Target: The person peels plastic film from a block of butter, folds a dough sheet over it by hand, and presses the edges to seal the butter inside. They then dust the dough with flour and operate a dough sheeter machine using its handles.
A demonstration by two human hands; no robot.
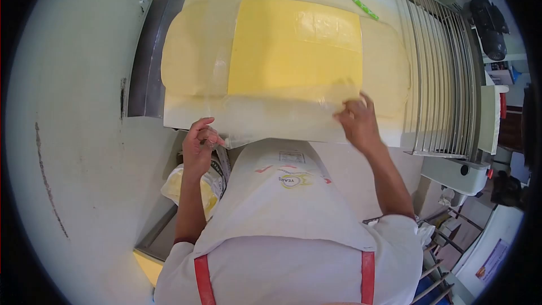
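Note:
A yellow rectangular slab [293, 51] lies on a wider pale sheet of dough [192, 51] on the white work surface. Clear plastic film [271, 116] stretches from the slab's near edge toward me. My left hand [200, 141] is at the surface's near edge, its fingers closed on a corner of the film. Near the slab's lower right corner, my right hand [358, 121] has its thumb and fingers pinched on the film. A green-handled knife [361, 7] rests beyond the slab's upper right corner.
A metal wire rack [440, 73] stands along the right side of the surface. To the left is a dark metal tray [149, 56] by the wall. Below my left hand sits a bag with yellow contents [189, 189].

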